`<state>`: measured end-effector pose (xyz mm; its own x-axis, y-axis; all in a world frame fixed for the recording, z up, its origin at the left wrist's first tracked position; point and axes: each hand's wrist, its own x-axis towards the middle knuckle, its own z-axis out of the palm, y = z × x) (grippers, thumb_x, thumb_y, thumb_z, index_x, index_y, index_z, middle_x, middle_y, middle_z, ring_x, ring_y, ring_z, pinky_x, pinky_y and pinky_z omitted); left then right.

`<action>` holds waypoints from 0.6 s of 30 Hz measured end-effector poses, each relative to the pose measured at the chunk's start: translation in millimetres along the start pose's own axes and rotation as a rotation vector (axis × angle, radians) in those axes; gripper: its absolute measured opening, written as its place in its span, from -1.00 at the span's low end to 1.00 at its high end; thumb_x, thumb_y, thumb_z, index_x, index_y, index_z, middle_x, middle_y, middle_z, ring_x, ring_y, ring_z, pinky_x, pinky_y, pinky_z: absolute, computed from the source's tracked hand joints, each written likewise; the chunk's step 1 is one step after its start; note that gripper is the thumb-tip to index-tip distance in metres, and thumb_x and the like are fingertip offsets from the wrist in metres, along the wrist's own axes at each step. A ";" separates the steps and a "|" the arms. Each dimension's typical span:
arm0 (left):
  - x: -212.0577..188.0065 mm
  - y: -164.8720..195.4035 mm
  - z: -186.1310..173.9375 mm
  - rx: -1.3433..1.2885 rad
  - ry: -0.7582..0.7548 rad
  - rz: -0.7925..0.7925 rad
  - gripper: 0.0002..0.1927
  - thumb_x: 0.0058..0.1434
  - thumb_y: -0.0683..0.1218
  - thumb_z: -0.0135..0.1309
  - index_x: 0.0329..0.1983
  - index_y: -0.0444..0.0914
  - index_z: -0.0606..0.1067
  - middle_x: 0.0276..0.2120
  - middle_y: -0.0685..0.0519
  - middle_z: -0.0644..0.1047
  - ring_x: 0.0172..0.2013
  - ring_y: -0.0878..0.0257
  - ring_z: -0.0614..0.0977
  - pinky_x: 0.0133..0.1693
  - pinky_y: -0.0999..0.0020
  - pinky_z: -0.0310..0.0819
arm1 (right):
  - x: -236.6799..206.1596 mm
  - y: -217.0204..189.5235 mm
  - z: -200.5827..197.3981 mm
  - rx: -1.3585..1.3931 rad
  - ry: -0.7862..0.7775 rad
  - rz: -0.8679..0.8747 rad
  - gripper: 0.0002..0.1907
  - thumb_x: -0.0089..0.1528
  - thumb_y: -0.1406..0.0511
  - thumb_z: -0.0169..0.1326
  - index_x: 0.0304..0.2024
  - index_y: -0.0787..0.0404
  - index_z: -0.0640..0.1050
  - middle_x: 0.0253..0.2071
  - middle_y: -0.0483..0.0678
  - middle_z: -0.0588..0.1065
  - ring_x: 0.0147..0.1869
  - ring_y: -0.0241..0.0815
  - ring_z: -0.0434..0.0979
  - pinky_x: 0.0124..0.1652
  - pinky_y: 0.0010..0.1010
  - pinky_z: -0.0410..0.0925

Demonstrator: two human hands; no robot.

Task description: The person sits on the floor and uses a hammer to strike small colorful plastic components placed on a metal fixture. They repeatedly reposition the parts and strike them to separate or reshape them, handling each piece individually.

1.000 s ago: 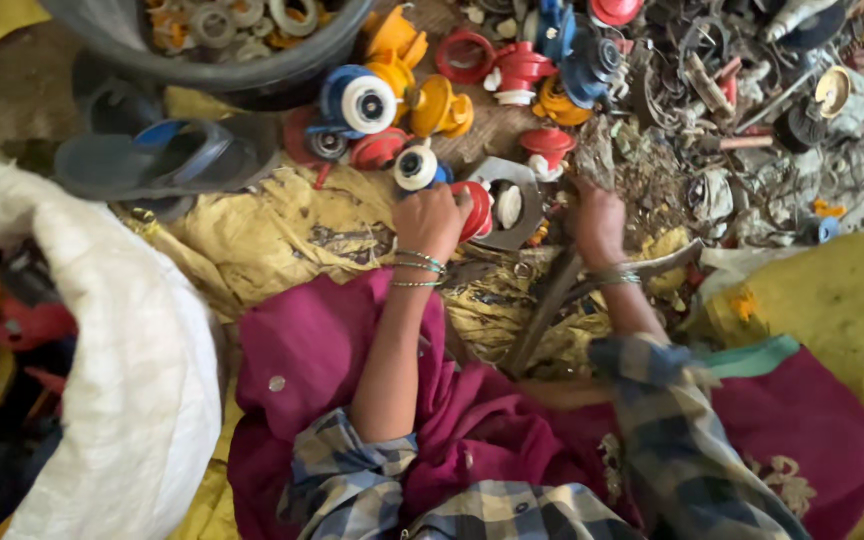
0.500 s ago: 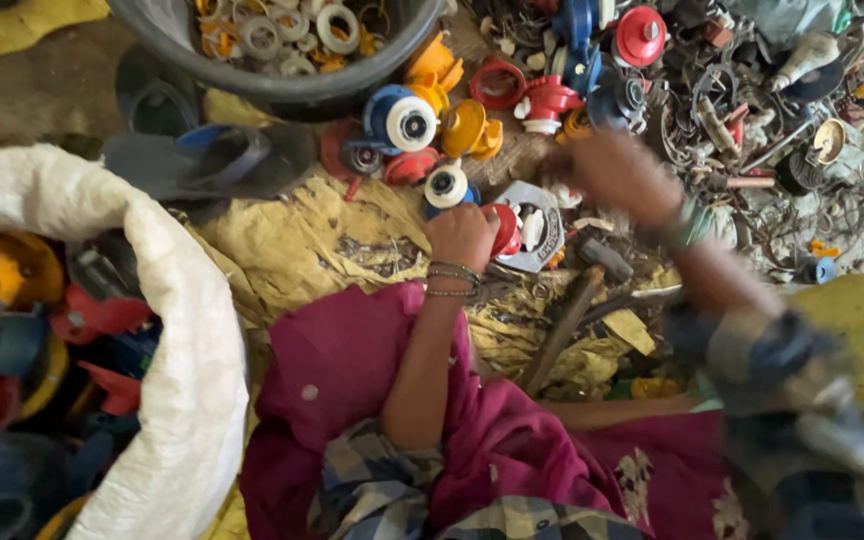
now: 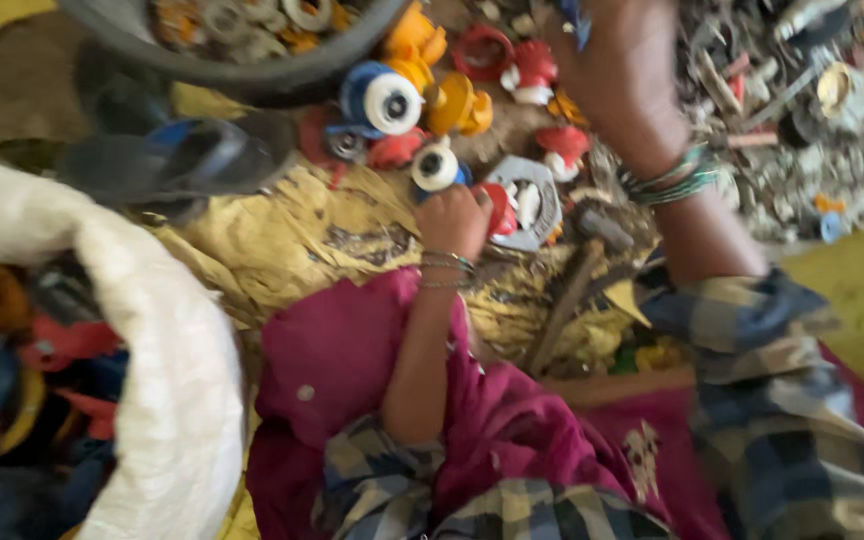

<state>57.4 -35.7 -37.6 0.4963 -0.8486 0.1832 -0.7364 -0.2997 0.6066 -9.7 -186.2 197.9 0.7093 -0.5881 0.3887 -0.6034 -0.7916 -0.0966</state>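
A large white woven sack (image 3: pixel 167 370) stands open at the near left, its rolled rim curving around red, blue and yellow plastic parts inside. No labels, signs or screens show anywhere in the blurred view.

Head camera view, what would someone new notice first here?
Probably the heap of bright plastic parts, red, orange and blue, at top centre. The left hand grips a red piece just below the heap, and the right hand reaches up over it. A white sack stuffed with coloured scraps fills the lower left.
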 end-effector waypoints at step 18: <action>1.1 -7.5 -7.2 -0.002 -0.107 -0.081 -0.56 0.25 0.14 0.04 -0.60 -0.22 0.59 -0.58 -0.19 0.60 -0.53 -0.14 0.66 -0.43 -0.05 0.55 | -133.3 45.3 52.0 -0.200 -0.696 0.109 -0.64 0.29 0.07 0.20 -0.05 0.18 0.61 -0.24 0.10 0.58 -0.21 0.08 0.61 -0.19 -0.14 0.47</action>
<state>66.8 -31.3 -36.4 0.5023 -0.8633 0.0501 -0.6948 -0.3684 0.6176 -112.5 -152.3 94.1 0.6688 -0.6836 -0.2924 -0.6915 -0.7164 0.0933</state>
